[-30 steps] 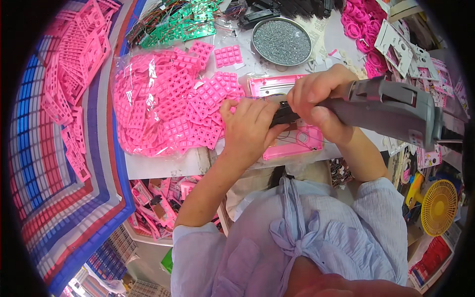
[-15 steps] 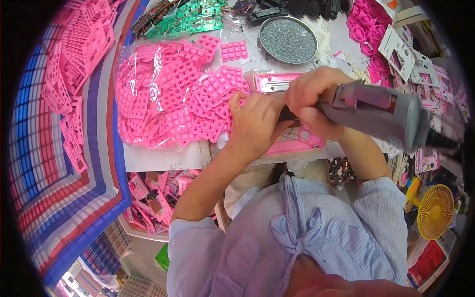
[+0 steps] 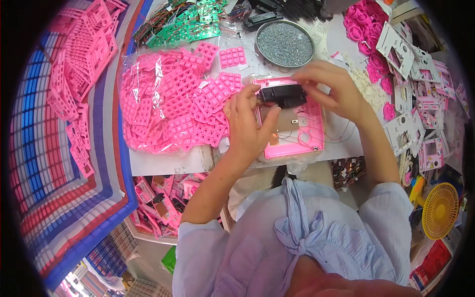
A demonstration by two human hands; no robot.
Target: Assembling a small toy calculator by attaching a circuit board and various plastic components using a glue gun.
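A pink plastic case lies open side up on the table in front of me. Inside it are a brown circuit board, thin wires and, across the far part, a black plastic part. My left hand is at the case's left side, its fingers by the left end of the black part and its thumb against the near edge, gripping it. At the far right corner, my right hand has loosely curved fingers apart, close to the black part's right end. The right fingertips are partly hidden.
A clear bag of pink keypads lies left of the case. Beyond stand a round tray of small screws and green circuit boards. Pink rings and white panels lie right. A grey tool shows at the top edge.
My right hand has let go of the grey power screwdriver and moved to the case's far right corner. The screwdriver has left the space over the case, uncovering the black part and board.
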